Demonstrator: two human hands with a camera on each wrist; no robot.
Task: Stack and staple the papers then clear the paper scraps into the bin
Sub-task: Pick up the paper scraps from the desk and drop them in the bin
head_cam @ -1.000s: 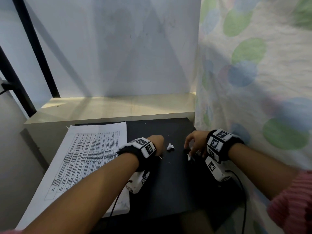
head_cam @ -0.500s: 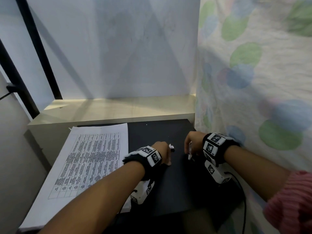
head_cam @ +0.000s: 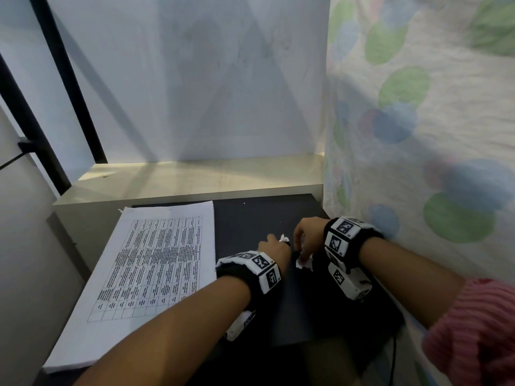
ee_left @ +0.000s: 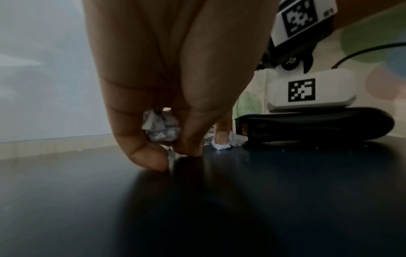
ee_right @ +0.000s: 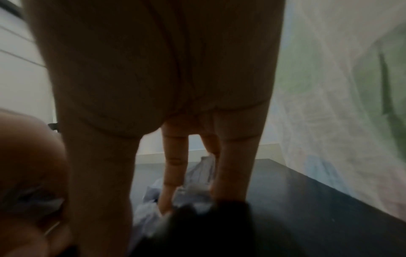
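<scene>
We see a black matte tabletop [head_cam: 250,218] underfoot at six o'clock, a pale wooden ledge [head_cam: 195,176] at twelve, a white back panel [head_cam: 195,79] above it, our pale curtain with green and blue dots [head_cam: 418,107] at three, black metal poles [head_cam: 64,79] at ten.

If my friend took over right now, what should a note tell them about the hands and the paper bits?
Left hand: pinching a crumpled scrap, fingertips at the black mat.
Right hand: fingers down on more scraps, beside the black stapler; grip unclear.
Papers: stacked at the mat's left edge; a staple can't be made out.
Done: stacking.
Left: gather the scraps and bin them. No bin is in view.
</scene>
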